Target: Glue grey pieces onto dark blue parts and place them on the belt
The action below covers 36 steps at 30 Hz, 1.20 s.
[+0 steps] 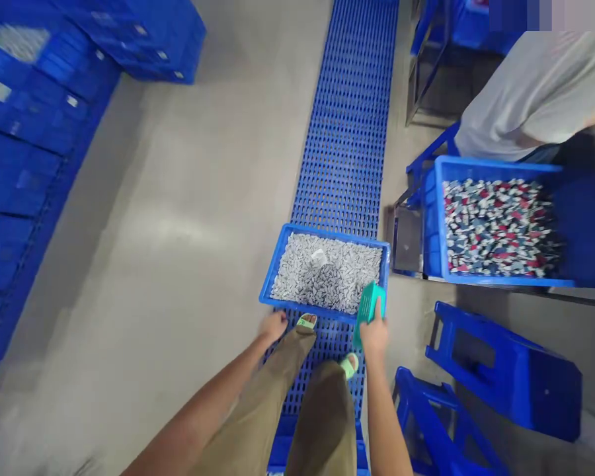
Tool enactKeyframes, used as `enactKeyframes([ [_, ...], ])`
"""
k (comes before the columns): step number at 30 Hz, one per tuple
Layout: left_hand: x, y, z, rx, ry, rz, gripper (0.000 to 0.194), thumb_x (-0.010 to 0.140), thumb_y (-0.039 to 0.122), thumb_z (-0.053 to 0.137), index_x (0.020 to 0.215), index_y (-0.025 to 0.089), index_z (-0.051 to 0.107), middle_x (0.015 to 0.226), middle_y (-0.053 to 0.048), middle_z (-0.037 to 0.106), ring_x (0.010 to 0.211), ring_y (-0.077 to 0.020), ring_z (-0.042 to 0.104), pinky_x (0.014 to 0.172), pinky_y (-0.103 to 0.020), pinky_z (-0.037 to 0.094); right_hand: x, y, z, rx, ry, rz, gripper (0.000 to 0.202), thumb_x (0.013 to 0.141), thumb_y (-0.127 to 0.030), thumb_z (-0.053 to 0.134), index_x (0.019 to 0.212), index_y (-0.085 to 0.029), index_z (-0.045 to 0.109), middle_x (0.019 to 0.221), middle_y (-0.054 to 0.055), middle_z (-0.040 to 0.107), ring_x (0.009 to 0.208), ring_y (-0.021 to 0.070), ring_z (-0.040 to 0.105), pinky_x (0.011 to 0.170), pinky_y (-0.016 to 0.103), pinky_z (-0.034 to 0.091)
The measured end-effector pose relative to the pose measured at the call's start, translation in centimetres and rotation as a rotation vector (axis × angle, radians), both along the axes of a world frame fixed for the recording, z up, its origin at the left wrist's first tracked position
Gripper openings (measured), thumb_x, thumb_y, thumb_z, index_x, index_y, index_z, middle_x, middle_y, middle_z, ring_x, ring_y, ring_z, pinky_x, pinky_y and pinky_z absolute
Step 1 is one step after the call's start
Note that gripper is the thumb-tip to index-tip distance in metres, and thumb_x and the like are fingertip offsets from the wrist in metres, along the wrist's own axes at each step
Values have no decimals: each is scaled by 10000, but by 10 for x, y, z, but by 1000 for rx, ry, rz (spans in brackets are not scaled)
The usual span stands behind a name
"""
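My right hand (375, 336) is closed on a small green plastic basket (367, 305), which is tilted against the front right corner of a blue crate (274, 264). Many small grey-white pieces (347, 264) fill that crate, with a darker patch (322, 284) of them near the front middle. A small white label (318, 257) lies on top of the pieces. My left hand (274, 324) is curled into a fist just below the crate's front left corner, and no object shows in it.
Under the crate runs a blue slatted mat (347, 119). At right, a blue bin (441, 218) of red, white and dark pieces stands beside a seated person (515, 99). Blue stools (506, 370) stand at lower right. Stacked blue crates (20, 172) line the left.
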State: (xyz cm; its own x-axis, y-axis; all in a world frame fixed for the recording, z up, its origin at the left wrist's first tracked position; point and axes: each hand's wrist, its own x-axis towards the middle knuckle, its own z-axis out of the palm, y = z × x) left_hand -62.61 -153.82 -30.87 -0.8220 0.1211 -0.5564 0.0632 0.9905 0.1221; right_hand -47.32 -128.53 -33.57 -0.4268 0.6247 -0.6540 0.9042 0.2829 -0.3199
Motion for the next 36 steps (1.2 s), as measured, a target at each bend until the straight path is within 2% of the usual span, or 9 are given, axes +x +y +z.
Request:
enactKeyframes([
  [5,-116,11,-86,-51,12,23,333,978,363,604,1220,137,630,1205,-104,654,1097,-246,644,961,-461,547,-106,3,-102,136,-52,150,604,997,-361,564,1535,-237,320,1383,137,537,1073,250,645,886,440,566],
  [10,-158,-24,-120,-164,70,117,361,981,370,596,1258,140,615,1242,-119,649,1145,-254,633,1012,-492,513,-141,12,-164,162,-33,327,689,965,-278,610,1563,-270,267,1475,143,443,1158,276,605,915,442,554],
  [13,-146,-37,-127,-186,76,129,362,980,357,595,1259,129,614,1246,-130,649,1157,-260,628,1026,-496,499,-148,32,-178,146,-35,390,833,938,-250,620,1609,-278,127,1406,169,481,1033,256,665,868,398,553],
  [16,-135,-22,-143,-123,95,64,379,962,320,597,1298,144,613,1321,-144,626,1283,-279,551,1117,-467,419,-135,44,-181,123,-20,447,921,906,-202,601,1623,-268,27,1330,189,510,926,247,698,820,355,540],
  [19,-142,14,-180,-63,169,44,525,920,377,619,1399,172,557,1489,-172,501,1445,-344,366,1200,-463,291,-102,36,-183,93,-20,491,969,859,-145,594,1625,-260,12,1226,184,559,814,245,701,750,345,536],
  [22,-157,45,-229,-87,259,163,788,880,571,605,1488,98,435,1563,-306,320,1473,-515,196,1139,-674,225,-83,27,-196,89,-25,500,983,829,-115,580,1626,-266,25,1196,174,571,759,240,683,726,361,540],
  [26,-156,54,-279,-84,327,177,822,933,641,453,1519,70,379,1541,-357,278,1468,-512,194,1133,-699,163,-126,39,-220,99,61,533,961,849,-145,544,1622,-291,-8,1214,150,545,838,249,675,795,359,532],
  [30,-128,54,-291,-2,329,-44,682,956,574,464,1457,113,506,1557,-304,288,1496,-455,167,1191,-630,93,-172,48,-230,48,194,590,965,821,-144,562,1617,-349,55,1226,122,534,896,268,670,860,367,513],
  [36,-97,80,-303,176,310,-362,713,868,654,587,1434,221,567,1469,-269,442,1400,-479,327,1129,-733,135,-116,20,-237,-58,286,469,1067,690,-94,581,1623,-281,98,1166,117,618,676,204,634,705,312,513],
])
